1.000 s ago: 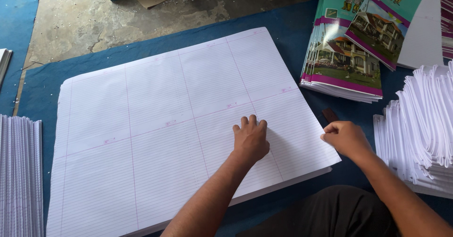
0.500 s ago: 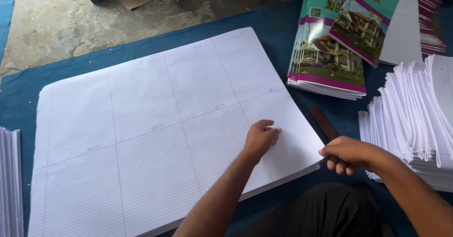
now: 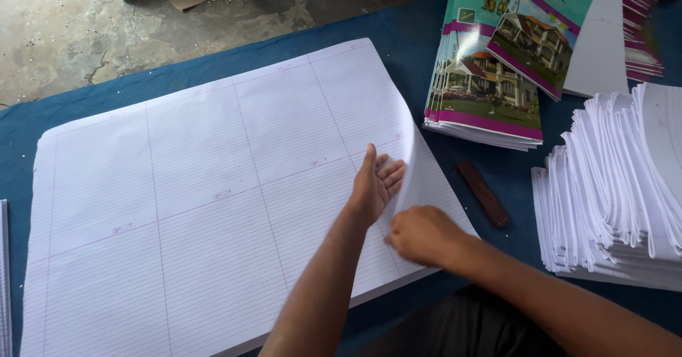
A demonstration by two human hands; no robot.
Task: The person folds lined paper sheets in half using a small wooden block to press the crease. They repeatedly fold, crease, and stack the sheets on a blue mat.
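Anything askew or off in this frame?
Only the top sheet: its right edge is lifted and curled up between the left hand and right hand, while the rest lies flat. The cover stack is fanned unevenly, with one cover lying crooked on top. No spill or tear shows.

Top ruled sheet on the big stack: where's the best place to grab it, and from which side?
Grip the top sheet at its lifted right edge, coming from the right. That edge already curls up off the paper stack, with the left hand slipped under the curl and the right hand at the near corner. Elsewhere the sheet lies flat, leaving probably nothing to pinch.
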